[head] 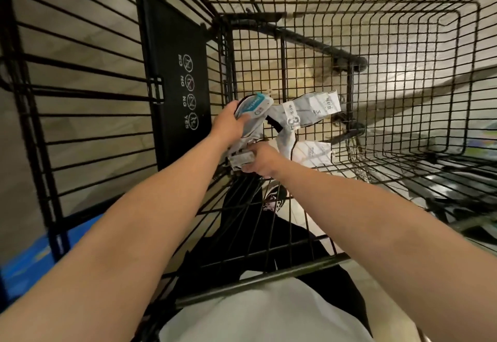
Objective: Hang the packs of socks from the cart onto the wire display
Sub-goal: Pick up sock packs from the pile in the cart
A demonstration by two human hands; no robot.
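I look down into a black wire cart (403, 78). My left hand (228, 124) grips a pack of socks with a teal and white label (255, 105) near the cart's floor. My right hand (262, 161) grips another pack by its grey label end (240, 159). A grey sock pack with a "3" sticker (309, 111) lies on the mesh floor just beyond both hands. A white pack (312, 153) lies to the right of my right hand. The wire display is out of view.
The cart's black plastic child-seat flap (174, 78) with white warning symbols stands left of the packs. The cart's near rim bar (255, 280) crosses under my forearms. Pale floor shows through the mesh, and something blue (32, 255) sits at lower left.
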